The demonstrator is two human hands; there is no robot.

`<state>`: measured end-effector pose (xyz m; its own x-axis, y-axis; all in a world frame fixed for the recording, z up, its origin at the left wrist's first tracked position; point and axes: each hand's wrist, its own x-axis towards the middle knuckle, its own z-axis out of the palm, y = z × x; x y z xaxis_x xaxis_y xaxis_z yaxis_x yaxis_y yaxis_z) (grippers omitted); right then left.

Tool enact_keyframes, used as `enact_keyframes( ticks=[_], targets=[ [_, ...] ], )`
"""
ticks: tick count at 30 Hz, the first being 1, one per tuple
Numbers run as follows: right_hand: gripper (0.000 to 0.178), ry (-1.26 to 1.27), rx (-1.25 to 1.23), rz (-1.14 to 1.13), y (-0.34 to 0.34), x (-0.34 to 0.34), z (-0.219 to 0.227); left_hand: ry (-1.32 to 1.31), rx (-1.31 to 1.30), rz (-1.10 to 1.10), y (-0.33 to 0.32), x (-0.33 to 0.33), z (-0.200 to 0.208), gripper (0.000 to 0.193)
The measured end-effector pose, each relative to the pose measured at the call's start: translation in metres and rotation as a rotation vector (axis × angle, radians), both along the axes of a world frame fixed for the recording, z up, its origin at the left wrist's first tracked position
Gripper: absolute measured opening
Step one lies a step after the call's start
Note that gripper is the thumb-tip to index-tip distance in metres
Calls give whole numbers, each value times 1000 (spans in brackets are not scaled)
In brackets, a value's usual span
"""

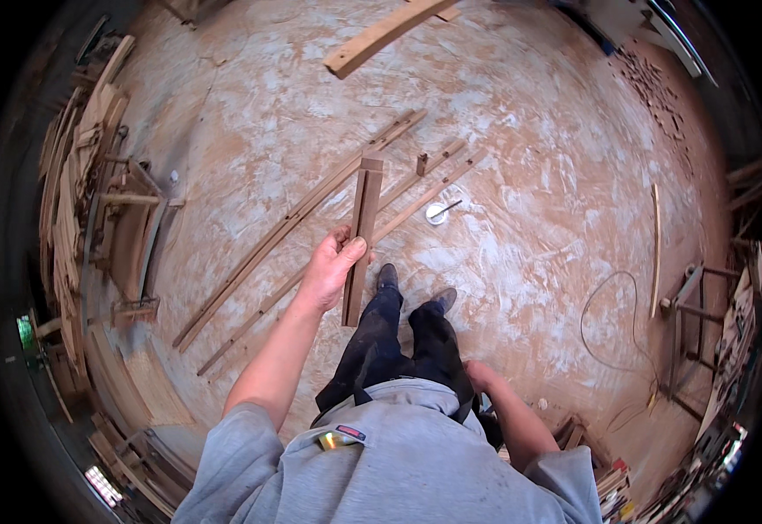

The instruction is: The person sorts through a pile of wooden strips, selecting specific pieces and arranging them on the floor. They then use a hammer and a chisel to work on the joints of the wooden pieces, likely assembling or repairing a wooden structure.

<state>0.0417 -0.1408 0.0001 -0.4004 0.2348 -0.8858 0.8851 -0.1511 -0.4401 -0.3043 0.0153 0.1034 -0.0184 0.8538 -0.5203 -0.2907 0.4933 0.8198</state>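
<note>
My left hand (332, 266) grips a short brown wooden piece (363, 210) with a groove along its length, thumb on top, held upright in front of me. On the floor beyond it lie long wooden strips (298, 214) with dark notches, slanting from lower left to upper right. A small upright wooden block (421, 164) stands on one of them. A white round container (436, 213) with a dark stick across it sits to the right of the strips. My right hand (483, 375) hangs low beside my right thigh; its fingers are mostly hidden.
A thick wooden beam (372, 48) juts in at the top. Stacked boards and frames (84, 175) line the left side. On the right are a thin strip (656, 249), a loose cord (604, 279) and a wooden stand (691, 323). Wood scraps (652, 87) lie at the upper right.
</note>
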Motion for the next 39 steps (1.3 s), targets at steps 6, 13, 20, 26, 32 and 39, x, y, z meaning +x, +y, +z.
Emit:
enact_keyframes(
  ticks=[6,13,20,26,32,39],
  targets=[
    [29,98,51,-318,4,25,-59,10,61,108,-21,-9,23,26],
    [20,122,175,-778,69,9,-22,146,53,298,-43,-35,33,38],
    [19,124,196,-846,73,-20,17,77,89,423,-50,-67,25,31],
    [21,225,170,-797,59,-120,54,-105,87,379,-67,-130,16,43],
    [33,486,314,-543,72,-274,116,-255,117,477,-91,-196,34,34],
    [60,478,503,-115,81,-382,162,-288,213,620,-109,-230,39,30]
  ],
)
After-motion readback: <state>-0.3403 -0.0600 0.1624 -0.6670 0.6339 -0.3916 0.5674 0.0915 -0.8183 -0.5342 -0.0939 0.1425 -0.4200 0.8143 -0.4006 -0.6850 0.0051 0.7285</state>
